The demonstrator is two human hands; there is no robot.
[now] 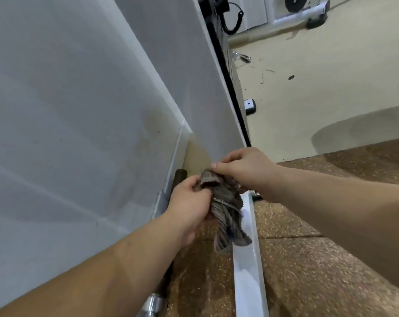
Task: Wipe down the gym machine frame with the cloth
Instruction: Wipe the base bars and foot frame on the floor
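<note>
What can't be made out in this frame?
Head view:
- cloth: partly covered by left hand and right hand; contact with the rail unclear.
- rail: cut off by the bottom edge.
- dark bar: mostly behind the left forearm.
- coiled cord: cut off at the top edge.

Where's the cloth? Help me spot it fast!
Find the big white panel on the left and follow it down to its bottom corner. There the left hand and right hand hold the cloth by a white bar. It's the only crumpled, striped grey-brown thing.
</note>
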